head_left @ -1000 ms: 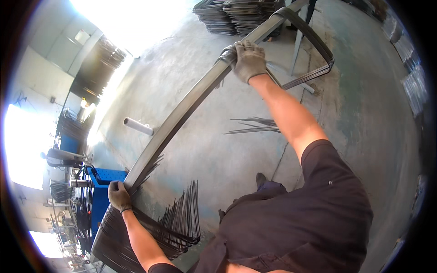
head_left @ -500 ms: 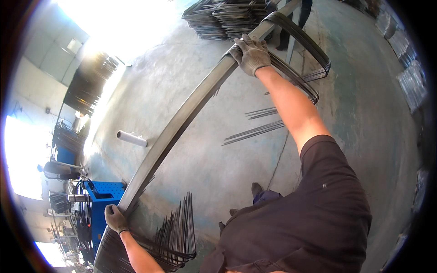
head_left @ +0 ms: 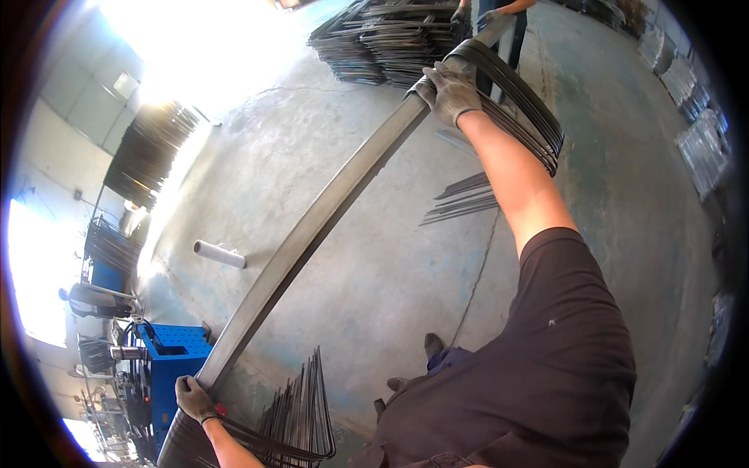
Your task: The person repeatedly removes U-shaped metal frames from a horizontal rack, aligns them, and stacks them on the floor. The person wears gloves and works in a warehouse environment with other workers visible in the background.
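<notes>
A long grey metal beam (head_left: 312,226) runs slantwise from the lower left to the upper right. Bent steel wire frames (head_left: 530,101) hang over its far part in a dense bundle. My right hand (head_left: 452,97), in a grey work glove, lies over the beam with fingers curled against the near side of that bundle. At the near end my left hand (head_left: 195,399), gloved too, is closed at the edge of a second group of bent wire frames (head_left: 300,413) hanging on the beam. Its fingertips are partly hidden.
Stacked wire frames (head_left: 382,39) lie on the floor at the far side. A co-worker's gloved hand (head_left: 490,19) is near the beam's far end. A blue machine (head_left: 175,351) stands left, with a white roll (head_left: 220,253) on the floor beyond. Wrapped bundles (head_left: 702,148) line the right.
My right hand has moved farther along the beam, and the far wire frames are now closer together. My left hand has shifted slightly toward me. A co-worker's hands have come into view.
</notes>
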The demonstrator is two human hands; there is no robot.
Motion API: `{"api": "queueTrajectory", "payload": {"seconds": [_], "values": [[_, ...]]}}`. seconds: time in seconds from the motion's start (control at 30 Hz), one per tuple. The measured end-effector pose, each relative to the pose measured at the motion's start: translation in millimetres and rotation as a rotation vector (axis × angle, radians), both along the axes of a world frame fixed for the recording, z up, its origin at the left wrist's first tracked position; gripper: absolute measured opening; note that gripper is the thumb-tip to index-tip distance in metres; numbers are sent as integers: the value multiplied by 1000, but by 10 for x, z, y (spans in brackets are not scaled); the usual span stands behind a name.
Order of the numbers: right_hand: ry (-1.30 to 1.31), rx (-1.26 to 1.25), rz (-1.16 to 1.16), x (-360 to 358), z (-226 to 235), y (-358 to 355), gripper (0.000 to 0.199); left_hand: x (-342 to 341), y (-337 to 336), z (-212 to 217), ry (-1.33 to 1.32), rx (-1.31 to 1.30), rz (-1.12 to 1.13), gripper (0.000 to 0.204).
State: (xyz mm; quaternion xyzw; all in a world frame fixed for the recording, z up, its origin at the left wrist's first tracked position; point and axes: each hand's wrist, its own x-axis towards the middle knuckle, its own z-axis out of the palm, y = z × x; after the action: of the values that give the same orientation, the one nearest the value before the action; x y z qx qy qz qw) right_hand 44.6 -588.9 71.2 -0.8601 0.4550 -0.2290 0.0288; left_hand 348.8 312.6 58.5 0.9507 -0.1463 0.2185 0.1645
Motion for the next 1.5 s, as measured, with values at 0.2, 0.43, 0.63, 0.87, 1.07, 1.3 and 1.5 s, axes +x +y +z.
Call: {"api": "queueTrajectory", "payload": {"seconds": [0.2,0.43,0.63,0.87,1.07,1.3,1.5], "values": [[12,-95,-16,-26,-76,-123,69,70,84,-69,15,-18,-4,21],[-50,-86,-9,3,-136,-207,69,93,96,-89,-35,17,-6,18],[-64,-84,-10,-13,-153,-244,70,122,104,-113,-35,14,-18,17],[-65,-107,-14,13,-156,-272,68,161,67,-144,-53,-11,-30,17],[56,-361,166,265,-309,-503,56,2,100,-36,5,-59,-18,19],[192,-461,144,-672,-482,-1813,72,131,-443,-128,-61,-25,57,25],[50,-601,-102,85,-434,-105,87,-347,-287,200,54,-131,110,25]]}}
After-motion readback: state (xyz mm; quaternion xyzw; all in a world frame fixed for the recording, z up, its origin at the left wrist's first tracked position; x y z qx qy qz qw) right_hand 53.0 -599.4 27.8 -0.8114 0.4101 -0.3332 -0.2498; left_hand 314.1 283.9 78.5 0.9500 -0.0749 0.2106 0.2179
